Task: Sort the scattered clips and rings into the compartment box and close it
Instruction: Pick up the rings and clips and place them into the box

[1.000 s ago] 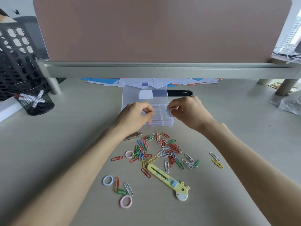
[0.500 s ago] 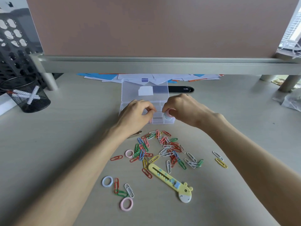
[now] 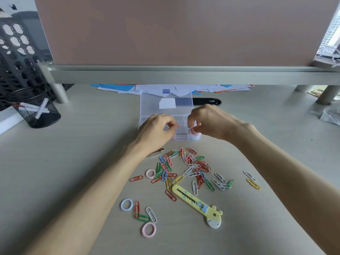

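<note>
On the desk, the compartment box is lying open, its lid folded back, away from the person. Both hands are hovering over its compartments. The left hand is curling thumb and forefinger together, though whether it is pinching anything cannot be told. The right hand is bending its fingertips onto a pink ring at the box's right side, and whether it is gripping or only touching is unclear. The scattered clips are lying nearer the person than the box, between the forearms. The loose rings are sitting further left, closer to the left arm.
</note>
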The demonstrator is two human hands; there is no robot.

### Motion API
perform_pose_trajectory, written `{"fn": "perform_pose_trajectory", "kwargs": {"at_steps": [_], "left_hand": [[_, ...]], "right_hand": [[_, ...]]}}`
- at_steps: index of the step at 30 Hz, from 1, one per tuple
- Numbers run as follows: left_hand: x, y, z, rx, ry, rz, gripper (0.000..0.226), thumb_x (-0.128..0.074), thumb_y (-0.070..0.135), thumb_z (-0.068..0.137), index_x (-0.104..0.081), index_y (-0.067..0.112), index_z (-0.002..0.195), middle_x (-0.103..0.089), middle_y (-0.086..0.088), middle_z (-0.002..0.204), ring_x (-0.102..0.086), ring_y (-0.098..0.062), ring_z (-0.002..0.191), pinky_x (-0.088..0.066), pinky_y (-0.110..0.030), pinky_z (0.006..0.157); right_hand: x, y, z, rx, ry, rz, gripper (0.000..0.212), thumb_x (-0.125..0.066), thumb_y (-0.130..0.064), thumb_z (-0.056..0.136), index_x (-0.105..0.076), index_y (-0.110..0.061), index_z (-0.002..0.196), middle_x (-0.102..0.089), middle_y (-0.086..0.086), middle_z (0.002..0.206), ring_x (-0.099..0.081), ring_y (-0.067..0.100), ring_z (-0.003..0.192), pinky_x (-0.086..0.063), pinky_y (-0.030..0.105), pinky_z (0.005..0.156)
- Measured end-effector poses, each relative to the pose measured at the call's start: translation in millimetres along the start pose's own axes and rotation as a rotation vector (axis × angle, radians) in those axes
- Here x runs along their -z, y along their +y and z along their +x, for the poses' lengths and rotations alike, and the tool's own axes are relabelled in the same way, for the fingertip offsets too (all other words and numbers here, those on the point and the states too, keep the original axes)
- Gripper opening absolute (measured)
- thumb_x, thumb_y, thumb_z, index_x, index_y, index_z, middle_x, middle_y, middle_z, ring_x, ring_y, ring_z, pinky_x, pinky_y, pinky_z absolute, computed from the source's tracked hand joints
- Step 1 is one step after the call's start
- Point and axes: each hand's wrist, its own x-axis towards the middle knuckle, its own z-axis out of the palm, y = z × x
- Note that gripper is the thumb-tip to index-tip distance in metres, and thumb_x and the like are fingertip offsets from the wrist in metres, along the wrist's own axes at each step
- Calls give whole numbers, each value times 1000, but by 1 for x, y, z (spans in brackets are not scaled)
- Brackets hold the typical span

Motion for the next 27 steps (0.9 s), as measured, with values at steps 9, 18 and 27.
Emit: {"fn": "perform_pose_trajectory", "kwargs": {"at_steps": [9,18,27], "left_hand": [[1,0,-1,4,-5,3,15,-55,21,92,-69,19,97,-65,11,94,-48,0,74,-38,-26,70],[2,3,-1,13,-20,0,15,-54,18,92,-68,20,96,-66,11,93,-54,-13,96,-44,-29,79],[-1,1,-1,-153,-12,99,17,-58,20,90,-72,24,99,-63,4,98,-47,-16,96,-47,-37,82]], "right_hand": [[12,-1,4,38,-29,-106,5,-71,-15,77,-68,-20,78,-50,-9,76,-56,20,75,-32,27,60],[5,-3,2,44,-22,-100,4,-70,-18,78,-70,-22,78,-58,-7,80,-60,22,78,-48,33,63],[11,4,0,7,-20,-16,19,-64,-11,85,-75,-23,94,-72,-5,96,-64,19,87,-50,32,72]]}}
